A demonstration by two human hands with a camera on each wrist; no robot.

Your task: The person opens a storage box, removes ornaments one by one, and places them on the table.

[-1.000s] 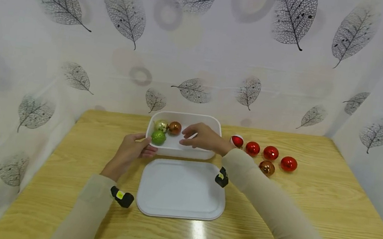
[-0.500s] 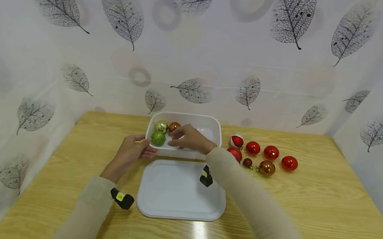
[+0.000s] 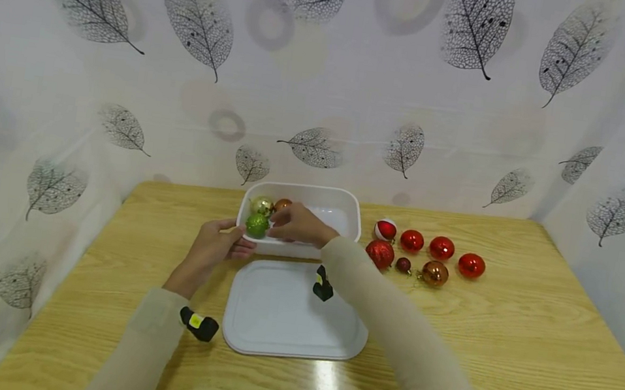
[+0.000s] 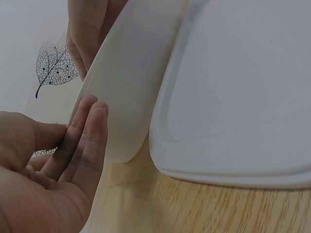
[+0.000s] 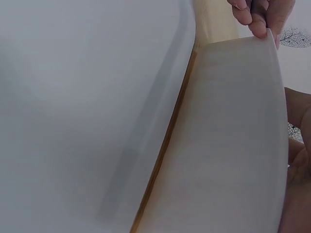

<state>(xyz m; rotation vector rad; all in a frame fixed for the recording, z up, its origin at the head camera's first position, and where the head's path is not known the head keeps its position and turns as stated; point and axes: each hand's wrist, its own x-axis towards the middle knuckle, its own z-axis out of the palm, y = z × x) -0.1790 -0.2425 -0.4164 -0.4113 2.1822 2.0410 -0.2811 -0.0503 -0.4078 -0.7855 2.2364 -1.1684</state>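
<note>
Can count one white box (image 3: 305, 253) near the back of the wooden table (image 3: 552, 358), with one pale lid (image 3: 285, 313) just in front. Can count three baubles at its left end: one green bauble (image 3: 256, 225), one pale-gold bauble (image 3: 260, 206), one copper bauble (image 3: 281, 204) partly covered. Can count seven more to the right: one red-and-white bauble (image 3: 385, 230), three shiny red baubles (image 3: 442, 247), one rough red bauble (image 3: 380, 254), one small dark-red bauble (image 3: 403, 265), one brown bauble (image 3: 434, 274). Can see the left hand (image 3: 213, 248) clamped on the box's left front corner. Can see the right hand (image 3: 302, 225) inside beside the green bauble, hiding the middle; cannot tell its grip. Can see the right sleeve (image 3: 397, 318) crossing the lid's right back corner.
</note>
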